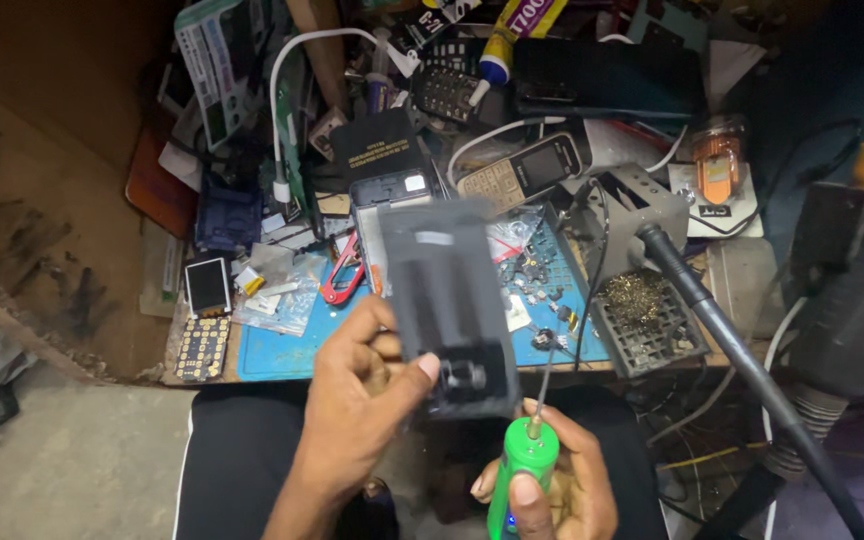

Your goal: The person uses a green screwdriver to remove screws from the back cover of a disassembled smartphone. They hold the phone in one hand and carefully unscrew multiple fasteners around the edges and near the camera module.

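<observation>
Your left hand comes up from below, palm turned toward you, fingers curled and the thumb pressed flat across the front in a closed grip. Your right hand sits lower and just to the right of it, wrapped in a fist-like grip, thumb on top pointing up. The two hands are near each other, not touching, above your lap.

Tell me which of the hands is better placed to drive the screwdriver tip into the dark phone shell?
The right hand, probably. It grips the green screwdriver, whose thin tip points up near the dark phone shell. The left hand is occupied holding that shell.
</observation>
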